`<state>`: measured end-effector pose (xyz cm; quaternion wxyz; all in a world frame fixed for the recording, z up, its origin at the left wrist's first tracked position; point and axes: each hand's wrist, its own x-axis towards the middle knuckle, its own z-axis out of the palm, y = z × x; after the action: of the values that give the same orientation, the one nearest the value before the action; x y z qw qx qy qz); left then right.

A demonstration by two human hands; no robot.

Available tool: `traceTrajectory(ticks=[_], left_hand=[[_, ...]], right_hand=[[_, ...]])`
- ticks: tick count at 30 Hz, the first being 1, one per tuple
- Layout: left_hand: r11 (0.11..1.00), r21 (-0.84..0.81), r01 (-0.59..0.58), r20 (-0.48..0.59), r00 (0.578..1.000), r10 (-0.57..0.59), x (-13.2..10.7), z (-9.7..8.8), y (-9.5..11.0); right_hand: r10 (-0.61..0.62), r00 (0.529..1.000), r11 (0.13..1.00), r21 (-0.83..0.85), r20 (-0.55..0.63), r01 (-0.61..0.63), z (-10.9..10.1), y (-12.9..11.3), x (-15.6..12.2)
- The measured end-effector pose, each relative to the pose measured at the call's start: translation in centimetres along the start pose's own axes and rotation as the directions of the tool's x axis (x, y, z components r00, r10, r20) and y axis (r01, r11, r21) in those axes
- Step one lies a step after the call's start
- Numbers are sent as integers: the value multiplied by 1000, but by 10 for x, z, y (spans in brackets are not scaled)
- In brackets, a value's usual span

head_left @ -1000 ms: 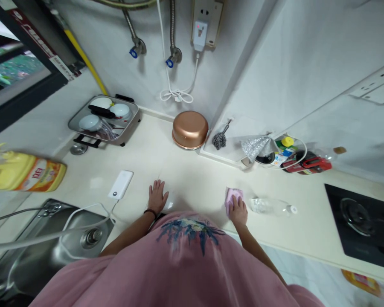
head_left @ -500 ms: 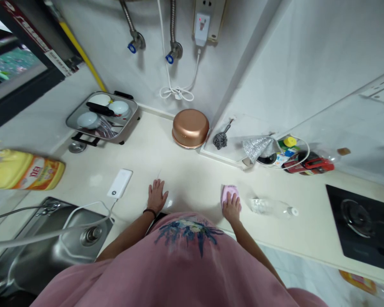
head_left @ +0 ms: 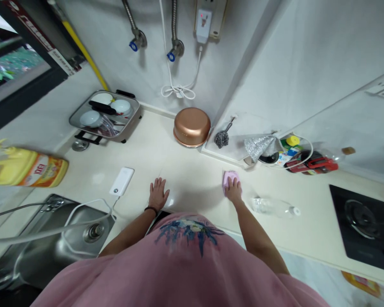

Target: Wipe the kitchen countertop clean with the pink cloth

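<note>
My left hand [head_left: 158, 195] lies flat on the cream countertop [head_left: 192, 172], fingers spread and nothing in it. To its left is a white power bank [head_left: 122, 181] with a cable plugged in. Further right, my right hand [head_left: 233, 190] presses a folded pink cloth [head_left: 231, 175] onto the counter, its fingers over the cloth's near part. Right of that hand, a clear plastic bottle [head_left: 273, 207] with a white cap lies on its side, apart from the cloth.
An upturned copper-coloured pot [head_left: 192, 126] stands at the back corner. An electric pan [head_left: 130, 121] of bowls sits back left. A yellow detergent jug [head_left: 48, 169] and steel sink [head_left: 48, 256] are left, a black cooktop [head_left: 365, 226] right. A steel scrubber [head_left: 222, 139] hangs on the wall.
My right hand has slid the pink cloth away from me across the counter, towards the back wall. My left hand stays flat in its place. The view has shifted slightly.
</note>
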<state>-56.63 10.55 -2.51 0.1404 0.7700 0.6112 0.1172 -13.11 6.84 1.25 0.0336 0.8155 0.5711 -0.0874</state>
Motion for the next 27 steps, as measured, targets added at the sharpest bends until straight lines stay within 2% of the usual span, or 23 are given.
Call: traceTrajectory(ticks=[5, 8, 10, 12, 14, 17, 27], left_hand=[[1000, 7, -9, 6, 1000, 8, 1, 0, 1], [1000, 17, -2, 13, 1000, 2, 1, -1, 2], [1000, 24, -5, 18, 1000, 5, 1, -1, 2], [1000, 30, -8, 24, 1000, 7, 1, -2, 2], [999, 36, -8, 26, 1000, 7, 1, -2, 2], [999, 43, -15, 23, 1000, 14, 1, -2, 2], [999, 32, -19, 1, 1000, 19, 1, -1, 1]], right_hand=[[-126, 980, 991, 23, -152, 131, 46, -5, -92], [-208, 962, 978, -15, -176, 209, 73, -3, -145], [-247, 956, 969, -32, -156, 245, 84, -2, -167], [-254, 957, 967, -34, -138, 251, 88, -2, -174], [-242, 962, 970, -26, -127, 240, 85, -5, -168], [-233, 967, 972, -8, -106, 234, 73, -14, -137], [-214, 977, 976, -25, -7, 214, 13, -42, 39]])
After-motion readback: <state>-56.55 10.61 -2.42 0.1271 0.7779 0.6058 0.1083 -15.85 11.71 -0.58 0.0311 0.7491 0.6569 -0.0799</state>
